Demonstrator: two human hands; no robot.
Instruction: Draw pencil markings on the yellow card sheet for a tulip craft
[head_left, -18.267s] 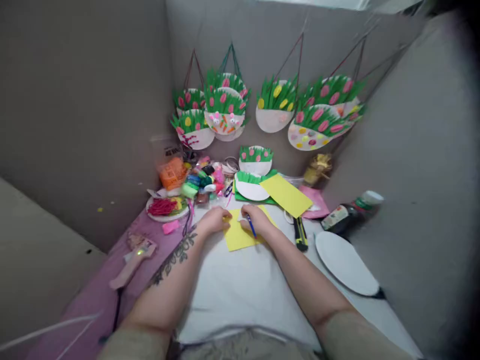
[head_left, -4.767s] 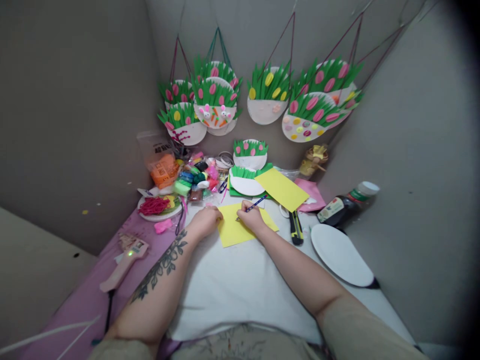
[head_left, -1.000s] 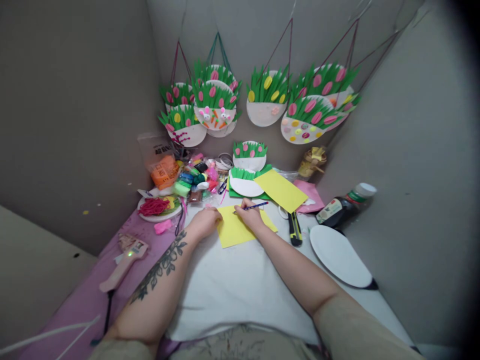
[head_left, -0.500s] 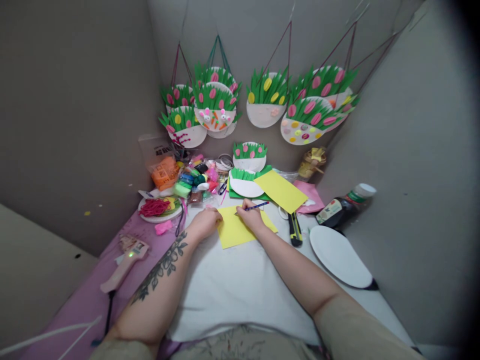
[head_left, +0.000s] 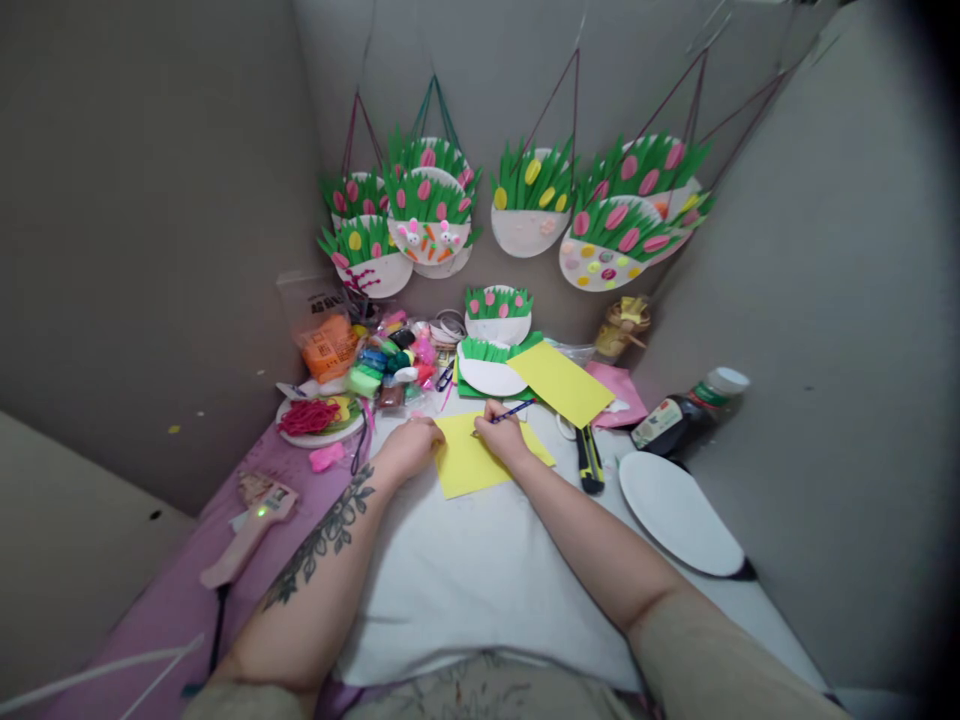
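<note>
Left hand [head_left: 412, 446] rests with its fingers curled at the left edge of a yellow sheet [head_left: 472, 468]; whether they pinch the paper or only press on it, I cannot tell. The sheet lies flat in front of the person, its long axis running left to right, with the near edge slanting slightly away toward the right. Just beyond it sits a white plate piece [head_left: 495, 377] with a green fringe along its top. Right hand [head_left: 501, 436] is closed around a dark blue pencil [head_left: 516, 410], over the sheet. The pencil leans, its tip pointing left and toward the person, down at the paper, its other end up and away to the right. Farther right come a second yellow sheet [head_left: 566, 386], a black-and-yellow cutter [head_left: 590, 465] pointing away from the person, and a white cut plate [head_left: 679, 515] on the table [head_left: 769, 630].
</note>
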